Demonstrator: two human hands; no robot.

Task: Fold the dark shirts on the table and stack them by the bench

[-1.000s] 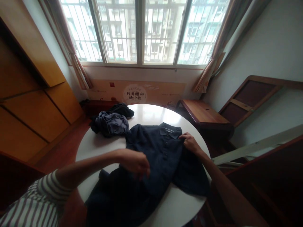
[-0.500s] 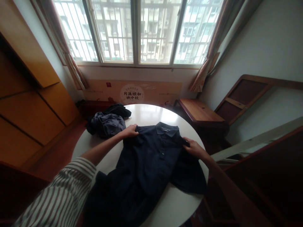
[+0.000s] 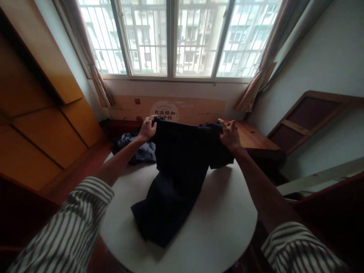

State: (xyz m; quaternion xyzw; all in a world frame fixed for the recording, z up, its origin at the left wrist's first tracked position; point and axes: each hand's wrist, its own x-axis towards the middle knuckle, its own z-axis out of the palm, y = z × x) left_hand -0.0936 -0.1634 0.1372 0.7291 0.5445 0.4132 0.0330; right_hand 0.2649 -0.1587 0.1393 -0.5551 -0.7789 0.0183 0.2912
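A dark navy collared shirt (image 3: 179,163) hangs between my two hands, its upper part lifted off the round white table (image 3: 222,220). The lower end of the shirt trails onto the tabletop towards me. My left hand (image 3: 148,128) is closed on the cloth at the left shoulder. At the other shoulder, my right hand (image 3: 229,134) grips the fabric, some fingers showing above the edge. The shirt's collar and buttons cannot be made out in the shadow. Left of the shirt, a crumpled pile of dark and grey-blue clothes (image 3: 142,151) lies on the table.
Beyond the table stand a wooden bench-like piece (image 3: 256,136) and a printed cardboard panel (image 3: 122,108) under the barred window (image 3: 170,41). Wooden cabinets (image 3: 42,140) line the left side. A dark wooden frame (image 3: 301,117) leans at the right wall.
Both hands have risen and moved away from me, lifting the shirt's shoulders off the table. The shirt's hem has been drawn forward across the tabletop. The view has shifted slightly.
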